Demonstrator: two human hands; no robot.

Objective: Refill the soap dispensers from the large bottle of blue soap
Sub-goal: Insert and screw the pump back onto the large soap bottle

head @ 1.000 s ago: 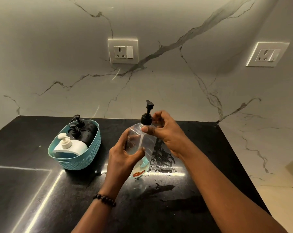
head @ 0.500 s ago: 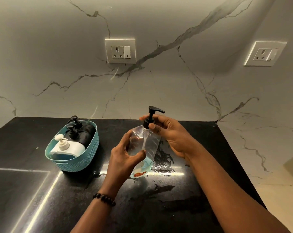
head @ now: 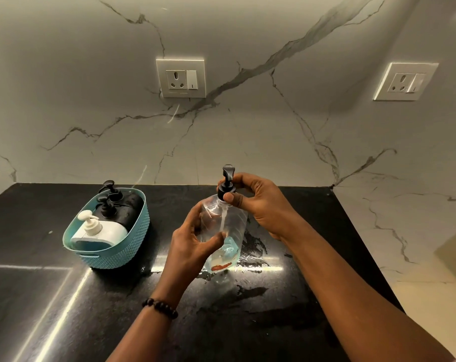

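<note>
A clear plastic soap dispenser stands tilted on the black counter, with only a little blue soap at its bottom. My left hand wraps around its body. My right hand pinches the black pump cap at the bottle's neck, its nozzle pointing up and away. A teal basket to the left holds a white pump dispenser and two black pump dispensers. No large bottle of blue soap is in view.
The black stone counter has wet patches around and in front of the clear bottle. A marble wall rises behind with a socket, and a second socket sits on the right wall. The counter ends at the right, with pale floor beyond.
My right hand has turned the pump cap, so the nozzle swung from pointing right to pointing up and away. The bottle stays in my left hand at the same spot.
</note>
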